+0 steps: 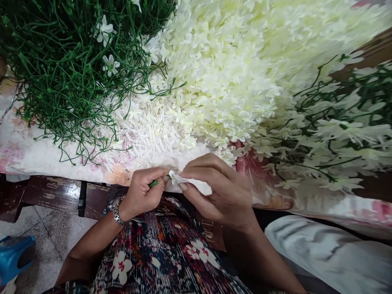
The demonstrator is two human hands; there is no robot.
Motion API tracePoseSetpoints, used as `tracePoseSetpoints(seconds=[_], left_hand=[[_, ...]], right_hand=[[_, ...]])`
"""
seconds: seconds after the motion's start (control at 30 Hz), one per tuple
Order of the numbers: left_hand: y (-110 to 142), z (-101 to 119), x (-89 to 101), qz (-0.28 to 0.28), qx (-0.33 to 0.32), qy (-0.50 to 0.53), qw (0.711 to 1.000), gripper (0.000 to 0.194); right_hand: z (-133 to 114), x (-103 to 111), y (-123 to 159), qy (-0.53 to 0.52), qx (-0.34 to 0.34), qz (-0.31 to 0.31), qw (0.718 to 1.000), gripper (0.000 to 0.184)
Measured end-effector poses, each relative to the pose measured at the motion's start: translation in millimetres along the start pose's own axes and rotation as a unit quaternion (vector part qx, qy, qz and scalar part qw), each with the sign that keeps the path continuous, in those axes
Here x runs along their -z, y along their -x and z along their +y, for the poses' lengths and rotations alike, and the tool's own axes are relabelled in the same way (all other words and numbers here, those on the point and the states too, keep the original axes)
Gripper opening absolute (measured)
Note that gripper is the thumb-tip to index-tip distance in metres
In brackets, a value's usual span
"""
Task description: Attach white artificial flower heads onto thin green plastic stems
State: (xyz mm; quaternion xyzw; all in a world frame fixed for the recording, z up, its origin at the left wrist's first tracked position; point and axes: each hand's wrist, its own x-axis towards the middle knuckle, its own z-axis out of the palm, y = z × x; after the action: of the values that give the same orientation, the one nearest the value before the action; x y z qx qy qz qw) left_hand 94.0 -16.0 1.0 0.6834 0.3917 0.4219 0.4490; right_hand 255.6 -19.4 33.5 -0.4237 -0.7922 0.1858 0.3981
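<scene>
Close to the table's front edge, my left hand [147,188] is closed round a green artificial stem [153,183], with only a short piece showing. A small white artificial flower [173,176] sits at the tip of thumb and forefinger. From the other side my right hand [216,190] pinches the thin white strands at the flower with thumb and fingertips. Beyond both hands lie loose white stamens [147,132] and a large heap of pale cream petals [226,77]. The fingers partly hide where stem and flower meet.
Green artificial stems [70,77] are heaped at the back left, with a few white blooms among them. Stems bearing white flowers [343,134] lie at the right. A flowered cloth [76,161] covers the table. A blue plastic stool [15,257] stands on the floor.
</scene>
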Motion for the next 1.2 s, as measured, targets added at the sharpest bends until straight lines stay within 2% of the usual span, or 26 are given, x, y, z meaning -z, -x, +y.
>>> tracePoseSetpoints(seconds=[0.07, 0.2, 0.27, 0.57, 0.93, 1.07, 1.13, 1.2], left_hand=[[-0.5, -0.1, -0.6, 0.005, -0.003, 0.001, 1.000, 0.015], [-1.0, 0.2, -1.3, 0.005, 0.007, -0.019, 1.000, 0.015], [-0.9, 0.3, -1.2, 0.006, 0.011, -0.023, 1.000, 0.015], [0.3, -1.3, -0.6, -0.009, 0.016, -0.020, 1.000, 0.015], [-0.1, -4.5, -4.5, 0.009, 0.009, 0.006, 1.000, 0.020], [-0.5, 0.7, -0.3, -0.020, 0.046, 0.028, 0.998, 0.012], [1.1, 4.7, 3.6, -0.037, 0.074, 0.046, 0.996, 0.023], [3.7, 8.1, 6.6, -0.031, 0.086, 0.059, 0.994, 0.032]], right_hand=[[1.2, -2.4, 0.3, 0.033, 0.016, -0.012, 0.999, 0.025], [5.7, -6.7, 2.2, 0.092, 0.063, 0.017, 0.994, 0.031], [6.9, -8.0, 2.5, 0.102, 0.075, 0.012, 0.992, 0.029], [5.6, -9.5, -1.0, 0.055, 0.036, -0.046, 0.997, 0.021], [6.5, -11.3, -1.9, 0.083, 0.056, -0.086, 0.991, 0.017], [5.3, -10.3, -2.1, 0.067, 0.048, -0.066, 0.994, 0.018], [4.4, -10.1, 0.2, 0.059, 0.035, -0.046, 0.997, 0.018], [3.5, -11.4, 4.5, 0.059, 0.026, -0.025, 0.998, 0.018]])
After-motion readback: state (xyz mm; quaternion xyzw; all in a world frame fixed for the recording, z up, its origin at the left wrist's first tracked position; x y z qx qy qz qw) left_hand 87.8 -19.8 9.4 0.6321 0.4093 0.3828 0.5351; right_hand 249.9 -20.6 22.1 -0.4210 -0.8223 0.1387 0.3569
